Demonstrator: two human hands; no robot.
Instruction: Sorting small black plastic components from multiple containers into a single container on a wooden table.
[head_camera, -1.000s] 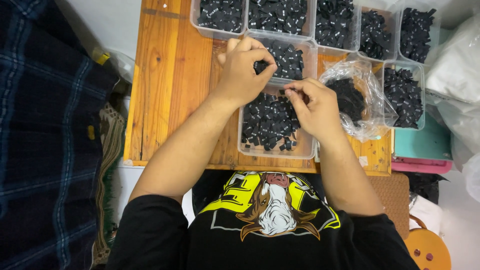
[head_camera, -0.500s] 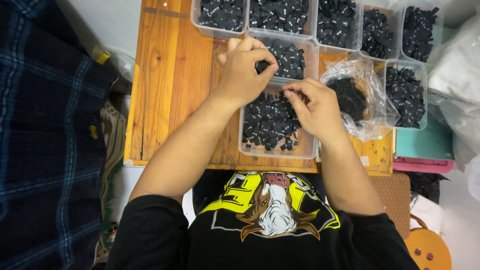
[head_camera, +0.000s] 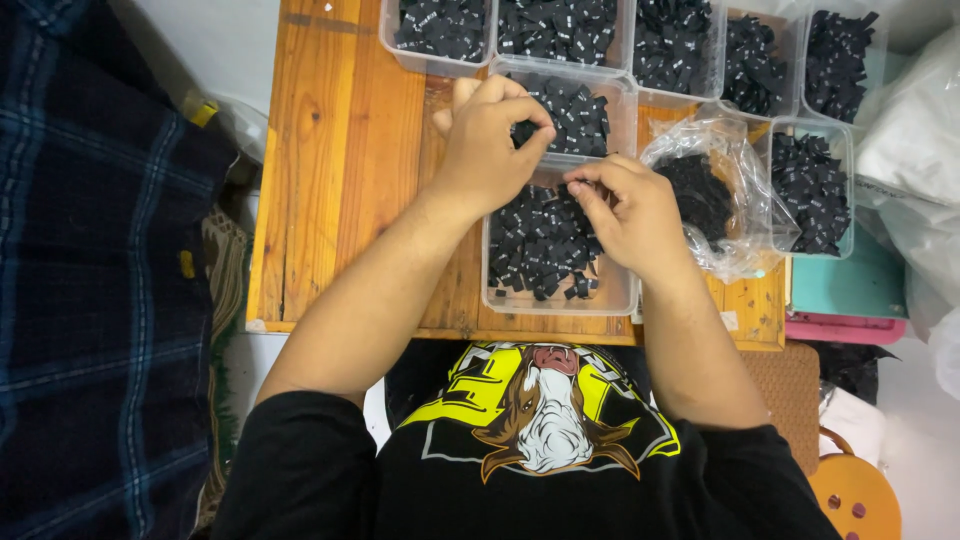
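Observation:
A clear plastic tub (head_camera: 610, 296) full of small black tags stands at the near edge of a wooden table (head_camera: 340, 170). My left hand (head_camera: 490, 150) hovers over its far rim, thumb and fingers pinched on a small stack of black tags. My right hand (head_camera: 628, 215) rests over the tub's right side, fingertips pinched on tags inside it. The two hands are a short way apart.
Several more clear tubs of black tags (head_camera: 560, 30) line the table's far side and right side. An open clear plastic bag (head_camera: 715, 195) of black tags lies right of my right hand. A dark plaid cloth (head_camera: 90, 280) is at left, white bags (head_camera: 915, 130) at right.
My right hand has shifted slightly within the tub, its fingers working at the tags. My left hand has stayed where it was.

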